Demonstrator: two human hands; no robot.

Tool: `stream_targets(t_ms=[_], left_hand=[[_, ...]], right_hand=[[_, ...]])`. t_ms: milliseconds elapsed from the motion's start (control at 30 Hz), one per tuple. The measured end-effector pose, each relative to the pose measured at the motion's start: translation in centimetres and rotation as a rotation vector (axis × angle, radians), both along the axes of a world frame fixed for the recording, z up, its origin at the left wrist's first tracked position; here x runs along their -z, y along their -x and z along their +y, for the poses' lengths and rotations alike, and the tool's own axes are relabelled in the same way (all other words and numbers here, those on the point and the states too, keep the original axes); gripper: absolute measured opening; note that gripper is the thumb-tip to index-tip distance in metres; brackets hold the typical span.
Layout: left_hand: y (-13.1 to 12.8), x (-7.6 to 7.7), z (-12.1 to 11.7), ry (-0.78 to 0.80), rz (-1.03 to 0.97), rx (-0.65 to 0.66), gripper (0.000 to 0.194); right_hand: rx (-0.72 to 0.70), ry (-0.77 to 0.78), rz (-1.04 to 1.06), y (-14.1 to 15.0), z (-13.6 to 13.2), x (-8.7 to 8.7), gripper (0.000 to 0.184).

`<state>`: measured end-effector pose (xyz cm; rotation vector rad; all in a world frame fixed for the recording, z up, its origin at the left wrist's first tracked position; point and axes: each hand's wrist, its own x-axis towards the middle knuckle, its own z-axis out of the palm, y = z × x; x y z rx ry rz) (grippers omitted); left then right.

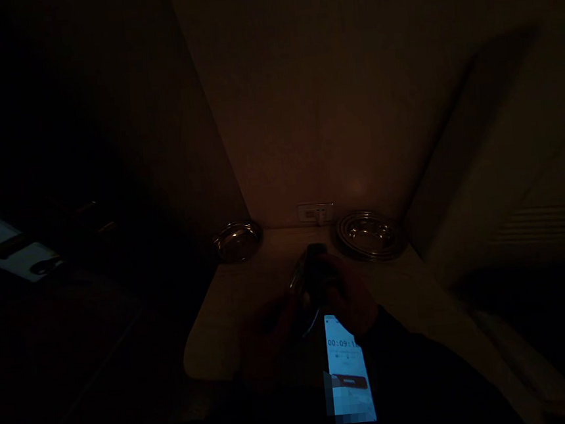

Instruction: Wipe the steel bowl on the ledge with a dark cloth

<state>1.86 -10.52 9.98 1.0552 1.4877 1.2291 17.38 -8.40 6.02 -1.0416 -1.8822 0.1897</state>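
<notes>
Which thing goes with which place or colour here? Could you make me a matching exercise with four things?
Things
1. wider, many-rimmed set of shiny round metal dishes
2. upright phone screen showing a timer
3. narrower shiny round metal dishware
4. pale rectangular wall socket

Places or colours
A. far left corner of the pale wooden table
B. glowing light blue
C. low on the brownish wall
D. far right part of the table

Right pairs: 1-D, 2-B, 3-A, 4-C

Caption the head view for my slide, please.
Near darkness: left hand and right hand at a shiny object by a lit phone, metal dishes farther back.
</notes>
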Motion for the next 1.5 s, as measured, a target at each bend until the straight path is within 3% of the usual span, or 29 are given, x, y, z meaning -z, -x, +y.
stream_targets(t_ms=[167,300,433,567,700,833,933,1100,1233,1333,1500], left_hand=[[0.1,-0.1,0.1,-0.041,0.014,-0.026,0.028],[-0.6,-0.2,0.6,-0.040,-0.008,-0.020,0.029],[-1.4,-0.8,0.7,-0.100,-0.016,-0.043,0.026],[-1.6,-0.8,0.7,-0.083,-0.015,-0.044,0.025],[-1.3,-0.1,0.6,-0.092,-0.011,-0.062,0.027],[-1.0,0.1,0.3,-0.020,-0.035,-0.043,0.030],[-1.0,0.0,0.3,-0.023,-0.033,-0.033,0.028],[-1.0,0.0,0.3,-0.019,-0.011,-0.046,0.031],[-1.2,0.3,0.2,0.001,-0.002,-0.049,0.032],[-1.3,0.5,0.3,0.021,-0.030,-0.071,0.035],[-1.4,0.2,0.9,0.031,-0.093,-0.040,0.037]], right_hand=[[-0.139,0.075,-0.038,0.4,0.3,-1.1,0.051],[-0.092,0.193,0.117,0.3,1.0,-2.0,0.038],[-0.108,0.081,0.073,-0.3,1.4,-2.4,0.029],[-0.017,0.143,0.124,-0.7,1.0,-2.5,0.027],[-0.139,0.014,-0.028,-0.5,0.4,-2.2,0.027],[0.014,0.078,0.090,-0.3,0.3,-1.6,0.030],[-0.081,-0.005,-0.009,-0.2,0.2,-1.3,0.031],[0.028,0.149,0.163,-0.2,0.5,-1.2,0.029],[-0.061,0.051,0.083,0.1,0.5,-1.0,0.028],[0.023,0.124,0.184,0.2,0.6,-0.9,0.029],[-0.063,0.003,0.005,0.7,0.9,-1.3,0.030]])
